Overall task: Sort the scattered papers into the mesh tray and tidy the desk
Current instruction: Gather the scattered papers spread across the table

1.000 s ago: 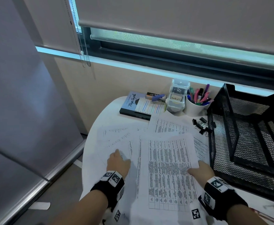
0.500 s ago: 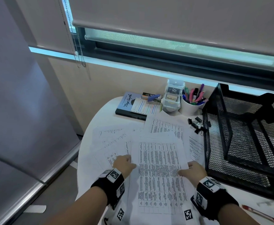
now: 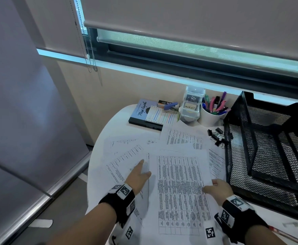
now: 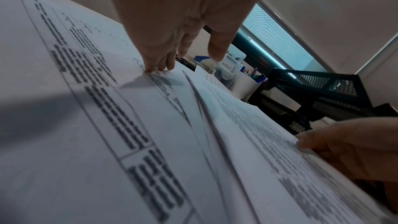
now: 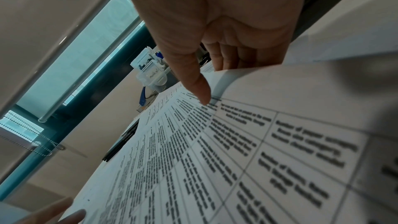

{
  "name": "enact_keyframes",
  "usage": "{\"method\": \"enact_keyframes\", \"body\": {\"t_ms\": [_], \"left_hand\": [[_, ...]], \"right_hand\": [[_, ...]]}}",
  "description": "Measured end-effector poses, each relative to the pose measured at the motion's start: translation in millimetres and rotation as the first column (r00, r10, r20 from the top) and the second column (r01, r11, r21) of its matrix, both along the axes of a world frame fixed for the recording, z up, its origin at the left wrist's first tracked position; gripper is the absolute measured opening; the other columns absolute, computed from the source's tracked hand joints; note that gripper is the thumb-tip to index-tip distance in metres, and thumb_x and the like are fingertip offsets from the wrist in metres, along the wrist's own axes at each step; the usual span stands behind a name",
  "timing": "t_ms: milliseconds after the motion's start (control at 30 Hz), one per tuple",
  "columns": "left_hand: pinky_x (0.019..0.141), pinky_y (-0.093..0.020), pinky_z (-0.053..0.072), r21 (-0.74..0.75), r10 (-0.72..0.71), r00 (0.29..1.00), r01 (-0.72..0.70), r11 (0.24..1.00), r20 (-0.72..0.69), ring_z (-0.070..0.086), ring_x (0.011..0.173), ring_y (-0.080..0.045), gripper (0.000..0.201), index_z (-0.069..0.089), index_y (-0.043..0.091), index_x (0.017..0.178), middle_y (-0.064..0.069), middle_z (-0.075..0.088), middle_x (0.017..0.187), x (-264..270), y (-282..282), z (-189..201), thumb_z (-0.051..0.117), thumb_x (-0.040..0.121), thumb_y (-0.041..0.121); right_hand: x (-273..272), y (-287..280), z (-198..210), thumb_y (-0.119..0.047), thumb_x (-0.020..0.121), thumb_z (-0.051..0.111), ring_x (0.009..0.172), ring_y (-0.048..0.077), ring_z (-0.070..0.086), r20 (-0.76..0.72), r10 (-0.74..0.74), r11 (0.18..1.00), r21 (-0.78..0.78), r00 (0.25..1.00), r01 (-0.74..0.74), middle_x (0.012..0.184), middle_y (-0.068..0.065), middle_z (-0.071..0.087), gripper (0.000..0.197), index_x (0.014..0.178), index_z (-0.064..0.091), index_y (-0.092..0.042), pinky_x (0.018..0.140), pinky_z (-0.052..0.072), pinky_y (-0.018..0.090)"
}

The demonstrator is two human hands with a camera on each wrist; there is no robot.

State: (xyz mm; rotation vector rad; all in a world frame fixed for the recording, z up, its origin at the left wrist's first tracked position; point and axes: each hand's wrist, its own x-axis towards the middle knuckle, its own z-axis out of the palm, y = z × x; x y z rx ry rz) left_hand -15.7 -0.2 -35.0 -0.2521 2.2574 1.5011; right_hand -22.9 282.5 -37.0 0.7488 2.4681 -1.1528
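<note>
Picking up the top sheet

The right hand (image 3: pixel 217 189) pinches the top sheet (image 3: pixel 180 188) at its 3 o'clock edge, thumb on top. The left hand (image 3: pixel 138 175), fingers spread flat, presses the papers (image 3: pixel 125 156) at 9 o'clock. Lift slowly toward the tray (image 3: pixel 240 142) at 3 o'clock

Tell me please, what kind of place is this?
Probably an office or study corner: a small white desk under a window, with printed papers, a black mesh tray and a cup of pens.
</note>
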Motion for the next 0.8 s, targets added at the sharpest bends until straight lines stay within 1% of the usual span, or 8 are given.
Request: {"method": "enact_keyframes", "body": {"t_ms": [100,233,333,433,567,700,767,800], "left_hand": [[0.118,-0.029,0.012,0.019,-0.012,1.0,0.012,1.0,0.005,0.013,0.145,-0.013,0.064,0.01,0.022,0.15,0.004,0.01,0.158,0.2,3.8,-3.5,0.045,0.097,0.03],[0.115,-0.027,0.016,0.002,-0.023,0.999,0.023,1.0,-0.034,0.021,0.143,-0.014,0.061,0.015,0.021,0.15,0.004,0.017,0.156,-4.6,10.7,-0.3,0.045,0.097,0.028],[0.116,-0.036,0.022,-0.355,0.087,0.992,-0.115,0.928,-0.094,0.024,0.141,-0.023,0.069,0.02,0.015,0.147,-0.006,0.024,0.154,-15.1,-6.1,-3.7,0.055,0.09,0.028],[0.109,-0.037,0.035,-0.584,0.138,0.99,-0.092,0.806,0.033,0.034,0.133,-0.03,0.087,0.015,0.01,0.146,-0.013,0.031,0.145,-22.5,-24.2,-5.7,0.065,0.079,0.033],[0.102,-0.038,0.044,-0.474,0.175,0.979,-0.109,0.874,0.099,0.041,0.128,-0.031,0.096,0.01,0.005,0.146,-0.017,0.032,0.143,-32.8,-19.6,-6.3,0.073,0.075,0.022],[0.094,-0.034,0.044,-0.408,0.093,0.983,-0.02,0.913,0.159,0.049,0.122,-0.031,0.078,0.03,0.0,0.14,-0.016,0.042,0.14,-38.9,-14.6,-2.6,0.072,0.078,0.021],[0.084,-0.026,0.043,-0.425,0.062,0.987,0.007,0.905,0.147,0.054,0.112,-0.027,0.053,0.051,0.006,0.122,-0.01,0.055,0.124,-38.3,-19.6,-4.7,0.072,0.076,0.024],[0.074,-0.024,0.043,-0.416,0.082,0.987,-0.019,0.909,0.136,0.058,0.098,-0.025,0.034,0.059,0.011,0.103,-0.008,0.059,0.108,-38.1,-24.0,-5.1,0.073,0.075,0.023]], "right_hand": [[-2.9,-4.3,-2.0,-0.006,0.073,0.075,0.082,0.025,0.061,0.007,0.018,1.0,-0.015,1.0,-0.018,0.092,0.011,0.067,0.03,0.1,0.062,-0.001,0.06,0.044,0.023],[-5.9,-8.0,-10.4,-0.015,0.066,0.079,0.089,0.025,0.062,0.035,0.045,0.996,0.076,0.998,-0.047,0.103,0.011,0.066,0.046,0.105,0.058,-0.007,0.08,0.053,0.033],[-4.7,-11.3,-7.9,-0.016,0.063,0.079,0.094,0.028,0.062,0.065,0.068,0.975,0.205,0.996,-0.08,0.107,0.014,0.061,0.064,0.118,0.05,-0.002,0.08,0.055,0.036],[-3.6,-13.8,-6.4,-0.011,0.065,0.079,0.092,0.028,0.063,0.065,0.102,0.961,0.251,0.993,-0.115,0.102,0.015,0.063,0.056,0.112,0.05,0.001,0.08,0.056,0.038],[-2.6,-12.5,-6.0,-0.01,0.068,0.079,0.095,0.028,0.062,0.064,0.127,0.958,0.25,0.99,-0.139,0.104,0.015,0.063,0.055,0.112,0.049,0.002,0.08,0.055,0.034],[-2.1,-10.7,-5.9,-0.007,0.069,0.078,0.093,0.028,0.062,0.057,0.117,0.963,0.238,0.991,-0.128,0.103,0.015,0.063,0.054,0.113,0.048,0.002,0.078,0.054,0.033],[-1.4,-8.5,-5.1,-0.004,0.07,0.076,0.091,0.026,0.061,0.051,0.107,0.971,0.21,0.993,-0.115,0.102,0.013,0.062,0.052,0.112,0.047,0.001,0.075,0.051,0.03],[-0.8,-7.3,-5.0,-0.003,0.07,0.075,0.091,0.025,0.06,0.052,0.103,0.974,0.197,0.993,-0.111,0.102,0.013,0.061,0.051,0.112,0.047,0.0,0.074,0.049,0.028]]}}
